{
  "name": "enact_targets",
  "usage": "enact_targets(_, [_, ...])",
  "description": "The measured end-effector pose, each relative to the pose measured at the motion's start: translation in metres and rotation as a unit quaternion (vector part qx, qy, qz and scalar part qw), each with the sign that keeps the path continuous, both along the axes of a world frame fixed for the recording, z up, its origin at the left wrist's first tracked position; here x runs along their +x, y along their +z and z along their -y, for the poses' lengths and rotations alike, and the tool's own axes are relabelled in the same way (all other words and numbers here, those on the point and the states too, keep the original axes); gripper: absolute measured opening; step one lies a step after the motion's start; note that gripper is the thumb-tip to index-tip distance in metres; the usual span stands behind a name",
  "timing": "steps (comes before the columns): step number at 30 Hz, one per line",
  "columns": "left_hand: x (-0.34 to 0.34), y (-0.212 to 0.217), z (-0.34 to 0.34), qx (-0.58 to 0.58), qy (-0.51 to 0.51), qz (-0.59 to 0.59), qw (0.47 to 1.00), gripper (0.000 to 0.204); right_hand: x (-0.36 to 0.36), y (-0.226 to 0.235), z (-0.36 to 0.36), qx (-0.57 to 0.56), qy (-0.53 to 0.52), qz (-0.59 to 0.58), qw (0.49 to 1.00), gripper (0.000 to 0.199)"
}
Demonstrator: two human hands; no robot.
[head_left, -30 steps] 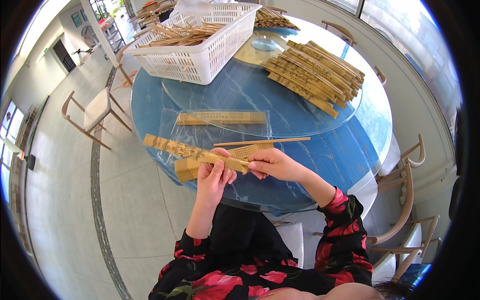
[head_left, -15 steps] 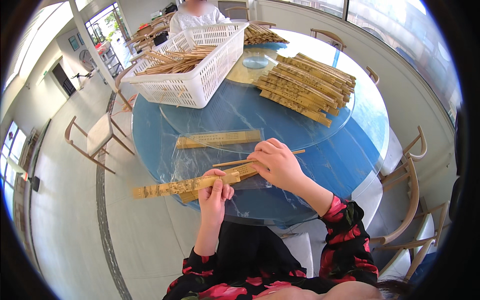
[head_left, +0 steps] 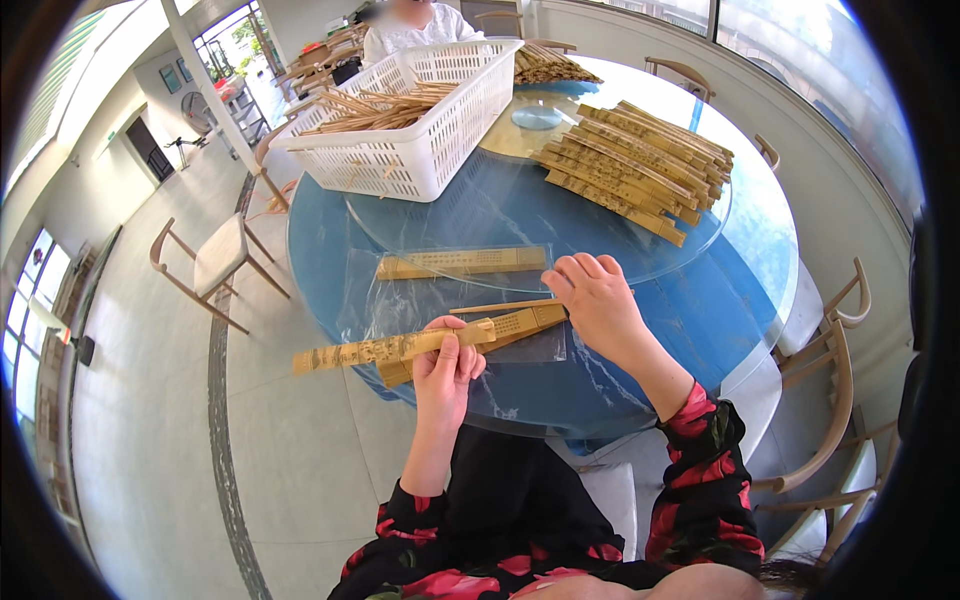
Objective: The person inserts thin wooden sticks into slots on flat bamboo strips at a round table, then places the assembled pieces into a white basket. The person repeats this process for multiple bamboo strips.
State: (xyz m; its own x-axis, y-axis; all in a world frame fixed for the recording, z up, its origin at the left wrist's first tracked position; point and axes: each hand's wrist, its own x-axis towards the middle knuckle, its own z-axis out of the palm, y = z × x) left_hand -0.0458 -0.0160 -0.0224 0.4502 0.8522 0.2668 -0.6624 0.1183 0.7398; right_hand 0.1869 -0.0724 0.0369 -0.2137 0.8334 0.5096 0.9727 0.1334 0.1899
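Note:
My left hand pinches a long, flat gold paper sleeve with dark printing, its far end sticking out to the left over the table's near edge. My right hand has its fingers closed around the right part of a thin wooden chopstick, whose bare left end points toward my left hand. I cannot tell whether one chopstick or a pair is in those fingers. Beneath both hands lie more gold sleeves on clear plastic. Another sleeve rests flat a little farther away.
A white slotted basket of loose chopsticks stands at the back left on the round glass turntable. A large pile of gold sleeves lies at the right. Across the blue table sits a person. Wooden chairs surround the table.
The whole view has shifted, so the scene sits farther right and slightly higher. My right hand has slid rightward along the chopstick. My left hand keeps its hold on the sleeve.

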Motion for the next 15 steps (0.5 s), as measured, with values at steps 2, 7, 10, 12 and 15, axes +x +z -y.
enact_targets(2, [0.001,0.003,0.001,0.001,0.003,-0.001,1.0,0.02,0.001,0.0,-0.004,-0.024,-0.005,-0.031,0.999,0.036])
enact_targets(7, [-0.002,0.0,-0.003,0.013,0.01,0.007,1.0,0.022,0.007,-0.004,-0.008,-0.026,0.027,-0.12,0.992,0.025])
enact_targets(10, [-0.003,0.0,-0.004,0.011,0.025,0.02,0.999,0.021,0.009,-0.001,-0.009,-0.023,0.023,-0.179,0.983,0.014])
enact_targets(12, [-0.003,-0.002,-0.004,0.007,0.032,0.031,0.999,0.02,0.017,-0.003,-0.01,0.014,0.019,-0.19,0.981,0.014])
enact_targets(15, [-0.002,-0.001,-0.005,-0.001,0.057,0.042,0.997,0.019,0.017,0.018,-0.002,0.009,0.07,-0.32,0.945,0.016])
